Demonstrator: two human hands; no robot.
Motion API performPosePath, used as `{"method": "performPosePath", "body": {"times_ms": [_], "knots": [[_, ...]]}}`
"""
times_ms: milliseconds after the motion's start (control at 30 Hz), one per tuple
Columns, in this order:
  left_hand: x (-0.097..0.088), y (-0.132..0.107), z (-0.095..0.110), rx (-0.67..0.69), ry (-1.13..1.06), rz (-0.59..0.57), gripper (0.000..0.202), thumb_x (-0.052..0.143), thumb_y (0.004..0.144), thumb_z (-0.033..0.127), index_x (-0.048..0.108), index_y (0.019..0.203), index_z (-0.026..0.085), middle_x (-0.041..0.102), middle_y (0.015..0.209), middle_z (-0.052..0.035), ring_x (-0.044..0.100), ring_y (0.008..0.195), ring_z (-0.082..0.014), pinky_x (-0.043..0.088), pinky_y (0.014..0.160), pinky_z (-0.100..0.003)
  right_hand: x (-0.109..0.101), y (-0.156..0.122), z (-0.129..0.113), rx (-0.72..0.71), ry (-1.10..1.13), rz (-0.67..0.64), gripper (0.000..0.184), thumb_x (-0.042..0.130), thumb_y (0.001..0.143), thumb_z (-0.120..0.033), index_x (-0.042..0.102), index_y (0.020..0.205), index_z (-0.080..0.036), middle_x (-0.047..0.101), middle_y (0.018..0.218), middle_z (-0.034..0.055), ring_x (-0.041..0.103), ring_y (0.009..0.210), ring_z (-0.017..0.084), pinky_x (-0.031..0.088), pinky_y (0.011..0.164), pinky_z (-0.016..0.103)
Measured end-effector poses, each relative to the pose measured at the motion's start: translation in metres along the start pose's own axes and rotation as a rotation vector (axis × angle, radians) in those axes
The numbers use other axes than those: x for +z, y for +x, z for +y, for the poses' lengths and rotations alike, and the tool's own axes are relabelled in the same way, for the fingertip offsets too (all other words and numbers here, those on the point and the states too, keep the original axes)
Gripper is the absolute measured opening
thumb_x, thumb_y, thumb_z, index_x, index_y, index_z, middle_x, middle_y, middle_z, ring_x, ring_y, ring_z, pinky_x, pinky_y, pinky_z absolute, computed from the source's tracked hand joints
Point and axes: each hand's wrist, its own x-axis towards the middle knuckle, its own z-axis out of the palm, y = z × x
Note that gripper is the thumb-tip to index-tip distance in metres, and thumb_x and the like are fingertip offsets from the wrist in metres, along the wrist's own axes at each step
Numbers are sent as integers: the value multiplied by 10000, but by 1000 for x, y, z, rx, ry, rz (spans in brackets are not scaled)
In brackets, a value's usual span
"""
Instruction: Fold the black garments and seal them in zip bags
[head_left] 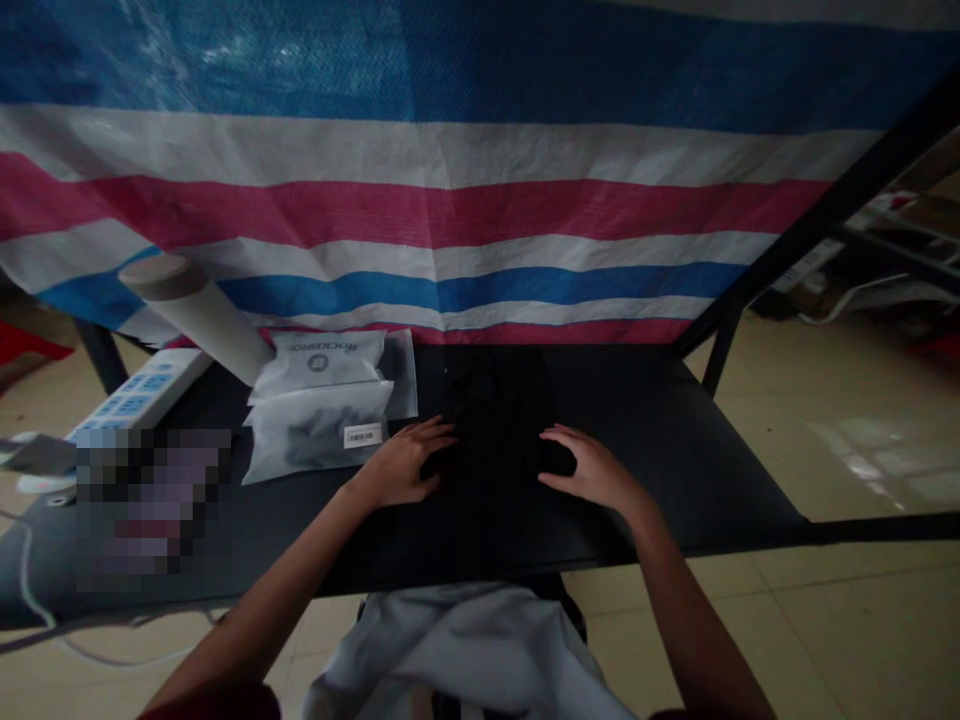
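A dark, soft-looking black item [499,410], perhaps fabric, lies on the black tabletop [652,440]; its outline is hard to make out against the surface. My left hand [409,462] is at its left side, fingers stretched toward it and thumb apart. On the other side, my right hand [589,468] has its fingers and thumb spread, with a gap between them. Neither hand shows anything gripped; whether the fingertips touch the black item I cannot tell. Just left of my left hand lie frosted plastic bags [319,400], one with a barcode label [363,435] and dark contents.
A pale bottle [206,315] with a brownish lid leans behind the bags. At the left are a white power strip [142,395], a blurred-out pixelated object [157,510] and a white cable [30,570]. A striped plastic sheet [450,210] hangs behind the table.
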Motion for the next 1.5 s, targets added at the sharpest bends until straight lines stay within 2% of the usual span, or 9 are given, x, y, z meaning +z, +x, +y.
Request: {"method": "performPosePath", "body": {"times_ms": [133, 333, 467, 633, 767, 933, 1133, 1333, 1500], "knots": [[11, -5, -6, -7, -24, 13, 550, 603, 797, 214, 531, 1341, 232, 455, 1479, -72, 338, 1417, -250, 336, 1146, -461, 9, -27, -2, -16, -33, -35, 619, 734, 732, -352, 534, 1310, -254, 489, 1437, 103, 384, 1384, 281, 362, 1115, 513], [15, -5, -2, -64, -27, 148, 333, 460, 906, 220, 631, 1192, 214, 622, 1306, -58, 461, 1333, -227, 390, 1111, -426, 19, -29, -2, -23, -84, 123, 236, 529, 861, -226, 649, 1063, -237, 634, 1274, 74, 540, 1255, 252, 405, 1076, 492], [7, 6, 3, -302, -64, 228, 338, 351, 981, 365, 637, 1009, 187, 715, 996, -107, 672, 1011, -244, 514, 869, -355, 14, -12, 0, 102, 36, 291, 225, 493, 899, -325, 676, 990, -231, 736, 960, 78, 692, 938, 256, 533, 855, 403], [1, 37, -2, -530, 46, 283, 290, 376, 970, 405, 576, 981, 194, 680, 759, -68, 697, 791, -258, 482, 686, -318, 4, 39, 15, 251, 212, 437, 319, 528, 863, -440, 675, 999, -191, 723, 776, 57, 688, 687, 225, 516, 612, 310], [6, 61, -11, -526, 39, 313, 325, 464, 928, 395, 500, 1164, 175, 684, 962, -87, 683, 860, -253, 503, 726, -335, -2, 75, 28, 342, -17, 291, 202, 592, 814, -350, 702, 928, -225, 734, 777, 46, 698, 731, 238, 502, 643, 316], [17, 79, -26, -548, 82, 459, 538, 491, 911, 452, 428, 1303, 89, 577, 1223, -186, 572, 1140, -294, 446, 976, -390, -6, 97, 35, 380, -220, 187, 203, 602, 824, -353, 714, 955, -246, 730, 913, 55, 687, 827, 240, 499, 711, 328], [29, 81, -47, -563, 87, 248, 490, 528, 870, 407, 537, 1226, 71, 596, 1133, -191, 574, 1073, -333, 442, 955, -428, 15, 112, 49, 306, -66, 319, 150, 640, 802, -251, 709, 931, -220, 652, 1068, 75, 623, 1017, 207, 475, 909, 330], [33, 76, -63, -450, -172, 317, 377, 576, 759, 316, 566, 1067, 100, 620, 998, -143, 596, 949, -290, 475, 865, -408, 29, 114, 60, 434, 37, 342, 524, 730, 719, -279, 573, 1217, -227, 683, 1030, 59, 652, 790, 187, 519, 778, 344], [30, 70, -67, -397, -458, 460, 333, 574, 658, 278, 536, 966, 159, 604, 856, -40, 590, 775, -207, 486, 711, -327, 33, 113, 67, 412, 185, 295, 460, 758, 666, -220, 652, 1113, -206, 715, 996, 71, 676, 846, 212, 513, 824, 354]]}}
